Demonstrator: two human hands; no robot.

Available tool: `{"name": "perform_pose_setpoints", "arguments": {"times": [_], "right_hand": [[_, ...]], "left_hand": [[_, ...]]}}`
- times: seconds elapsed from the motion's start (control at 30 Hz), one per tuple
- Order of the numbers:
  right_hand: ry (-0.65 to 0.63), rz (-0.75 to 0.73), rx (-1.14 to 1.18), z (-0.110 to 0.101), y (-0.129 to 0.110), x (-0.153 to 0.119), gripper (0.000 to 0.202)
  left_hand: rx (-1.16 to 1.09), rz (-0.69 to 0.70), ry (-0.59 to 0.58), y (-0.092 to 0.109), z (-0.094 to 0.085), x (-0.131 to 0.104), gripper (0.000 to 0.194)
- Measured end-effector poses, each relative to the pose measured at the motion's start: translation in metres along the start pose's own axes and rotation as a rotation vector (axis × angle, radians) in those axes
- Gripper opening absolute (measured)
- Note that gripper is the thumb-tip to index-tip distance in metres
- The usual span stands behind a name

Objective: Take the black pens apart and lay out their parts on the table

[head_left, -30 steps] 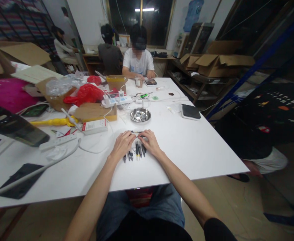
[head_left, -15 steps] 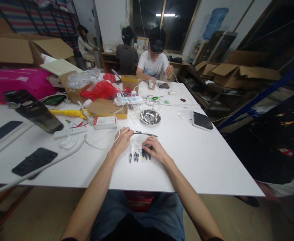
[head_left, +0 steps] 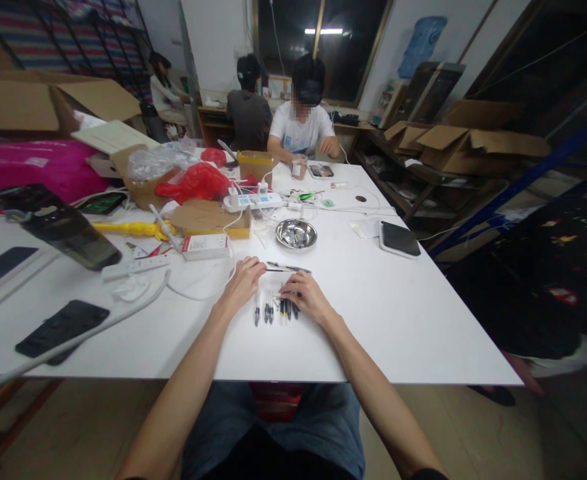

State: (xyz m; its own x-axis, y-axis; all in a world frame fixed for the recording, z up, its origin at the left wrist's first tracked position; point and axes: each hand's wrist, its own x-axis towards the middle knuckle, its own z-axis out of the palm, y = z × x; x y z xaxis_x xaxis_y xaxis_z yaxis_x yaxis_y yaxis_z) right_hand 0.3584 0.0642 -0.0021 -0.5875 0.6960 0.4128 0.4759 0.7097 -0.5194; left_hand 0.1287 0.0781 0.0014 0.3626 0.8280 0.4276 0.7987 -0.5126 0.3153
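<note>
My left hand (head_left: 245,280) has its fingers pressed together at the left end of a thin dark rod (head_left: 276,270), beside a pen (head_left: 293,267) lying crosswise. My right hand (head_left: 307,295) is curled over the upper ends of several dark pen parts (head_left: 289,309); what its fingertips hold is too small to name. Left of these, several clear pen parts with dark tips (head_left: 268,313) lie side by side. Beyond my hands sits a round metal bowl (head_left: 296,235) with small pieces in it.
Left on the white table (head_left: 398,327) are a dark bottle (head_left: 58,223), a black phone (head_left: 63,328), cables, a power strip (head_left: 253,201) and a cardboard tray (head_left: 211,217). A black-topped device (head_left: 398,239) lies right. A person (head_left: 301,127) sits opposite; another stands at right.
The view has shifted slightly. My right hand's fingertips have moved a little over the pen parts. The thin rod at my left hand now shows apart from the crosswise pen.
</note>
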Motion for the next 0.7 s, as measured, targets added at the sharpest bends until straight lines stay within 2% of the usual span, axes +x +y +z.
{"name": "perform_pose_setpoints", "arguments": {"times": [0.1, 0.17, 0.2, 0.33, 0.5, 0.6, 0.7], "right_hand": [[0.194, 0.116, 0.024, -0.011, 0.005, -0.002, 0.011], [0.321, 0.250, 0.059, -0.019, 0.012, -0.004, 0.010], [0.344, 0.325, 0.075, -0.022, 0.015, -0.006, 0.010], [0.202, 0.539, 0.094, -0.026, 0.023, -0.013, 0.010], [0.115, 0.595, 0.003, -0.025, 0.016, -0.014, 0.007], [0.147, 0.573, 0.051, -0.026, 0.016, -0.012, 0.014], [0.248, 0.520, 0.316, -0.023, 0.016, -0.007, 0.033]], "left_hand": [[-0.014, -0.006, 0.011, -0.001, 0.001, 0.000, 0.021], [-0.044, -0.024, 0.031, -0.001, 0.001, -0.001, 0.022], [-0.064, -0.030, 0.040, -0.001, 0.002, -0.001, 0.023], [-0.122, -0.004, 0.044, 0.005, 0.007, -0.001, 0.022], [-0.149, 0.073, 0.008, 0.019, 0.011, 0.002, 0.022], [-0.148, 0.100, -0.014, 0.025, 0.011, 0.003, 0.024], [-0.150, 0.123, -0.020, 0.030, 0.012, 0.004, 0.025]]}}
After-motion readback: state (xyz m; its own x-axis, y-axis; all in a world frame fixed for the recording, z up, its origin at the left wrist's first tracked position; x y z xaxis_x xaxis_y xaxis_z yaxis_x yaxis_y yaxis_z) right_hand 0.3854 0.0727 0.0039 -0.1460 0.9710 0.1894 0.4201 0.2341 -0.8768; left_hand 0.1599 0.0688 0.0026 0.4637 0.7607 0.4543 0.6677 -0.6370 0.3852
